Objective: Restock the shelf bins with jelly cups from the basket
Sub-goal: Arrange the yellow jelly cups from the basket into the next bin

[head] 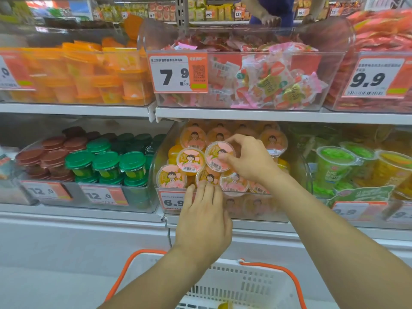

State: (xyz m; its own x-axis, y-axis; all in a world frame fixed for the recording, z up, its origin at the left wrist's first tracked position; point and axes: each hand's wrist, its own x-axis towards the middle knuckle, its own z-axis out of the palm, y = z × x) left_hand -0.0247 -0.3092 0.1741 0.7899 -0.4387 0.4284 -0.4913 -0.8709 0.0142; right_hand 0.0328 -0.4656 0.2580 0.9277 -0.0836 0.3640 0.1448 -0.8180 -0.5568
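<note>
Placement step, as judged: a jelly cup (219, 156) is pinched at its rim by the grip of the right hand (250, 160) over the clear shelf bin (263, 216), among like cups. The left hand (204, 219), grip spread and straight, is rested on a front cup (208, 177) just below. The basket (243, 284) is seen well beneath both wrists. Next, the cup would need to be seated flat in a gap.

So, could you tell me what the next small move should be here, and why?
Probably lower the jelly cup pinched by the right hand into the bin and let go: it sits tilted on the top layer, while the left hand rests its fingers on the front cups, seemingly steadying them.
</note>
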